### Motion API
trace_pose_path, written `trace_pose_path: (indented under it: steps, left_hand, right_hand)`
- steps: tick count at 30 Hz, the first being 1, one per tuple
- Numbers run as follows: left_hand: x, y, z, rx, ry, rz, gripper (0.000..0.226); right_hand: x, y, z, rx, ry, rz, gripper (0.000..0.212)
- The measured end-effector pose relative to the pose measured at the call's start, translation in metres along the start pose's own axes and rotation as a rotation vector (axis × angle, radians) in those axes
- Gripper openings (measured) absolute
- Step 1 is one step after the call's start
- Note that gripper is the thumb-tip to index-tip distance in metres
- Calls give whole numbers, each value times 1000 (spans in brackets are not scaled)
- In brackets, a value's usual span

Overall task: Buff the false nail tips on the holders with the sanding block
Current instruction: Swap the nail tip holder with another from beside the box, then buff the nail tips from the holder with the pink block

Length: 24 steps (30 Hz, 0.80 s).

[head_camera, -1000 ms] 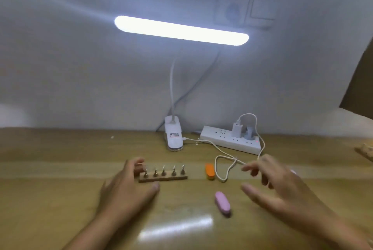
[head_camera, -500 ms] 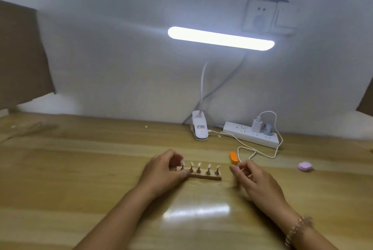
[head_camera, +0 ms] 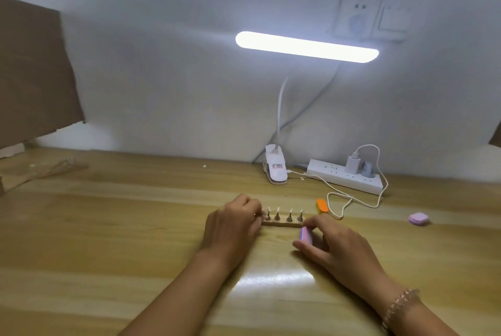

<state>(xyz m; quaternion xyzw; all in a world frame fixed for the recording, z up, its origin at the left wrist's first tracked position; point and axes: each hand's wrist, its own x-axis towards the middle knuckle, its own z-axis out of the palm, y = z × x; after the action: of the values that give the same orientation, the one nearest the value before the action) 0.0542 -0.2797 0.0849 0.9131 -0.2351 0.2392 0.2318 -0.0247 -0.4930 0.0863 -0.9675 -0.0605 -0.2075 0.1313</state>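
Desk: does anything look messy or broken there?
Nothing looks broken or spilled. The white cable loops loosely across the desk right beside the orange block, near the nail holder, so it might snag. A pink block lies apart at the right.

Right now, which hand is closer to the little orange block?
Right. The right hand, holding the pink sanding block, is just in front of the orange block; the left hand holds the far end of the wooden holder.
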Motion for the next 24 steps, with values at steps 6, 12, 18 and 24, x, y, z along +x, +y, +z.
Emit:
trace_pose_path:
  steps: [6, 12, 18, 24]
  left_hand:
    - [-10, 28, 2, -136, -150, 215, 22]
    - [-11, 32, 7, -192, -271, 210, 27]
    - [-12, 32, 5, -216, -304, 226, 24]
    - [-8, 28, 8, -262, -311, 220, 24]
  right_hand:
    - [-7, -5, -8, 140, 133, -34, 48]
    - [-5, -6, -8, 211, 104, 3, 51]
    - [-5, -3, -5, 254, 93, -11, 48]
    - [-4, -8, 0, 326, 125, -38, 47]
